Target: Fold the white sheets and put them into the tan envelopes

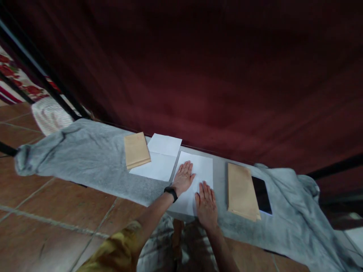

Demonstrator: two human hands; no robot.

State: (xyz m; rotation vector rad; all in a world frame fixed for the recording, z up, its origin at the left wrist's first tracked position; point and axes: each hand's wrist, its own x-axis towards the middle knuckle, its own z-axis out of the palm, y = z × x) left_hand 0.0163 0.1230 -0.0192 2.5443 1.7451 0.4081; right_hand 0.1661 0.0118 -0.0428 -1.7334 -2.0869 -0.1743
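A white sheet of paper (202, 164) lies flat on a grey cloth, under both of my hands. My left hand (183, 176) rests on its middle with the fingers stretched out, and a black band circles that wrist. Lower down, my right hand (206, 204) presses on the sheet's right edge, palm down and fingers extended. Just left of it lies a second white sheet (161, 164) with a crease across it. Brown envelopes (137, 150) overlap that sheet's left side. A thicker stack of brown envelopes (242, 190) lies to the right of my right hand.
A dark-screened phone or tablet (261, 194) sits partly beneath the right stack. The grey cloth (93, 155) covers a long, low surface. Behind it hangs a dark red curtain (198, 75). Black metal bars (53, 92) stand at the left, above a tiled floor (56, 226).
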